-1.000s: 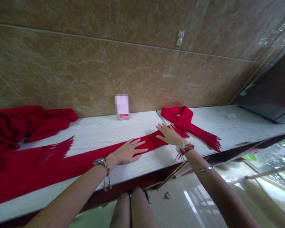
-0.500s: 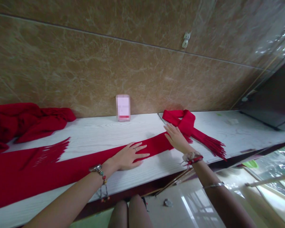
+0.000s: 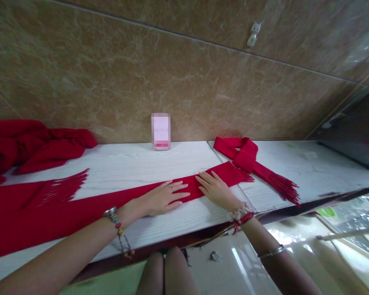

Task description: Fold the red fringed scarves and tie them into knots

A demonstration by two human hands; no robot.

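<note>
A long red scarf (image 3: 117,199) is stretched along the white tabletop (image 3: 135,162), its fringed end pointing right. My left hand (image 3: 164,198) lies flat on it with the fingers spread. Just to the right, my right hand (image 3: 217,189) rests on the same scarf, fingers extended and palm down. Beyond that fringed end, a second red scarf (image 3: 247,157) is looped over itself, its fringe trailing right. At the left, another fringed end (image 3: 64,186) lies over the wide red cloth. Neither hand grips anything.
Crumpled red fabric (image 3: 43,145) is heaped at the back left against the tiled wall (image 3: 126,82). A blurred pink-and-white box (image 3: 161,132) stands at the wall. A dark appliance-like block (image 3: 353,127) sits at the far right. The table's front edge is close to my knees (image 3: 169,272).
My right hand has slid left along the scarf, away from its fringed end and closer to my left hand. My left hand stays nearly in place. The view has shifted slightly.
</note>
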